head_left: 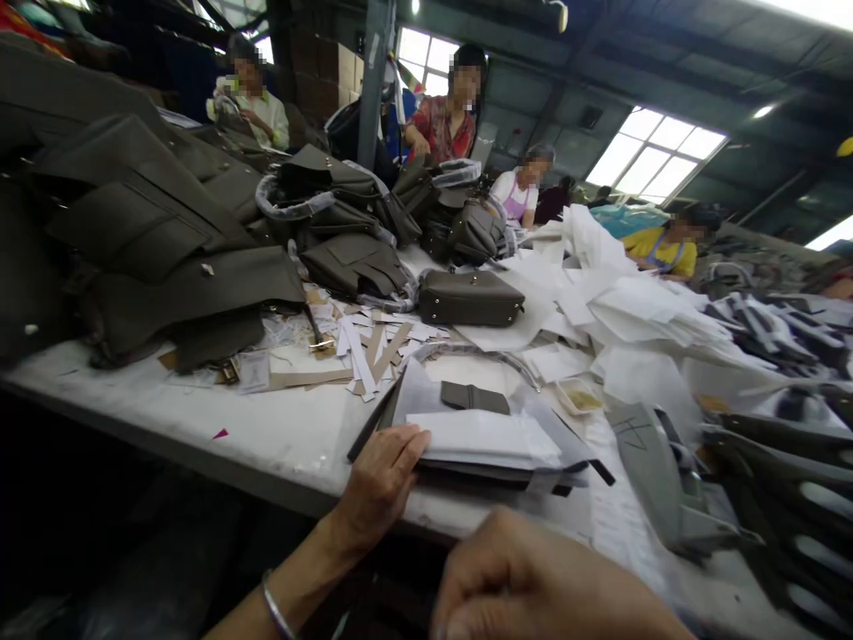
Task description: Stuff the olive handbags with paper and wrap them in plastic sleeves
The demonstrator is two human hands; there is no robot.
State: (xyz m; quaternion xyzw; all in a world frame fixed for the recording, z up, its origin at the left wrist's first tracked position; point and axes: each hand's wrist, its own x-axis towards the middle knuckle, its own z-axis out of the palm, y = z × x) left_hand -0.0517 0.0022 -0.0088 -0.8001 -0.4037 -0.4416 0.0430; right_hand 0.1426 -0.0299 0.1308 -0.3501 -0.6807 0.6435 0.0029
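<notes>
While the left hand [379, 484] is lying open on the paper-covered bag piece [490, 440] at its 2 o'clock, right hand [533, 578] curling into a fist at 5 o'clock, brown handbag [470, 298] sitting at 12 o'clock.

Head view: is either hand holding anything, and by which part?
The left hand grips the paper-wrapped bag by its near left corner. The right hand is a blurred fist; nothing shows in it.
</notes>
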